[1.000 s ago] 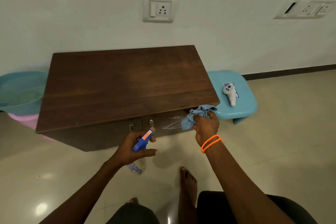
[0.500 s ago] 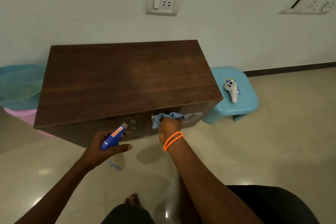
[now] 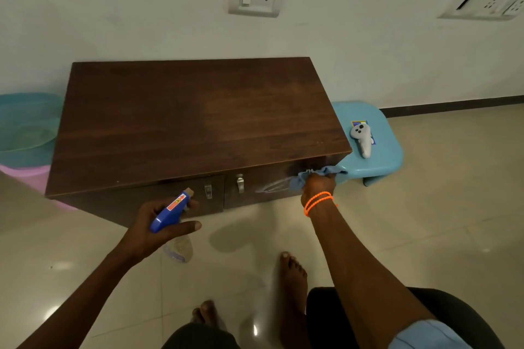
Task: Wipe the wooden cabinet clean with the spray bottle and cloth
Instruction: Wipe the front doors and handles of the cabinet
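A low dark wooden cabinet (image 3: 198, 122) stands against the wall, with two front doors and metal handles. My right hand (image 3: 317, 187), with orange bands on the wrist, presses a crumpled blue cloth (image 3: 326, 171) against the right door near its right end. A wet smear shows on that door to the left of the cloth. My left hand (image 3: 158, 229) grips a spray bottle (image 3: 171, 211) with a blue head and clear body, held in front of the left door, nozzle toward the cabinet.
A light blue plastic stool (image 3: 380, 156) stands right of the cabinet with a white controller (image 3: 362, 139) on it. Teal and pink tubs (image 3: 22, 133) sit at the cabinet's left. My bare feet (image 3: 292, 275) rest on the tiled floor. Wall sockets hang above.
My right hand swept the cloth along the right door, from near the middle handles back to the door's right end. The left hand with the bottle stayed in front of the left door.
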